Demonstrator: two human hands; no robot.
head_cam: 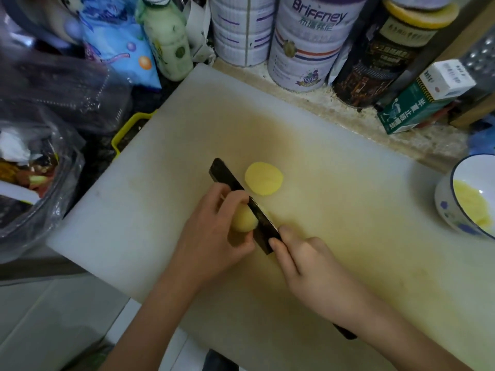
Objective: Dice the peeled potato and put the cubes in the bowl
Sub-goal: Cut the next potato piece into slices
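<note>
Slicing stage: the left hand (pixel 214 236) curls its fingers round the peeled potato (pixel 242 219). The right hand (pixel 313 269) grips the cleaver (pixel 235 186), blade beside those fingers. 1 slice (pixel 263 178) lies just beyond them. Next, likely another slice, fingertips tucked clear.

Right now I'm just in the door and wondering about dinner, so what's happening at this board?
A person is cutting a peeled potato on the white cutting board. The left hand holds the potato down while the right hand grips the knife, its blade set against the potato. One round slice lies flat on the board just beyond the blade. The bowl at the board's right edge already holds some yellow pieces.
</note>
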